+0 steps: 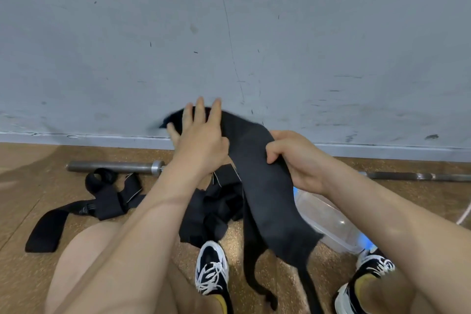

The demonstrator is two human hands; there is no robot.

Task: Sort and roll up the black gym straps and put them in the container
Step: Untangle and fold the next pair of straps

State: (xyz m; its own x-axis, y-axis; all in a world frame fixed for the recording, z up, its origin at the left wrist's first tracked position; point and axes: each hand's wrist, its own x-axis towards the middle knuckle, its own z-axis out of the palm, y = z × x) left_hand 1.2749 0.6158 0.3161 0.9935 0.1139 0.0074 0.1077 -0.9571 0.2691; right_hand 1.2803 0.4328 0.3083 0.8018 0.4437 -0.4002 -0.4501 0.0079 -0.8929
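A scuffed grey painted wall [305, 33] fills the upper half of the view, meeting a brown speckled cork-like floor [38, 186] below. A long steel barbell [114, 167] lies on the floor along the wall; its middle is hidden behind the arms.

The wide black fabric gym strap [265, 186] being handled is held up in the air in front of the person. Its long axis slants from upper left, at the wall's foot, down to lower right. Its narrow tails dangle toward the floor between the feet. Its top end is smeared by motion blur.

A heap of loose black straps [211, 209] lies on the floor behind it, partly covered by the left forearm. Another black looped strap [76, 209] sprawls to the left.

A clear plastic container [328, 216] sits on the floor at right, largely hidden by the strap and right forearm; how it stands cannot be told.

The left hand [201, 135] lies on the strap's top end, fingers straight and slightly spread. The right hand [293, 158] grips the strap's middle, fingers curled round it.

Black-and-white laced sneakers [212, 267] show below.
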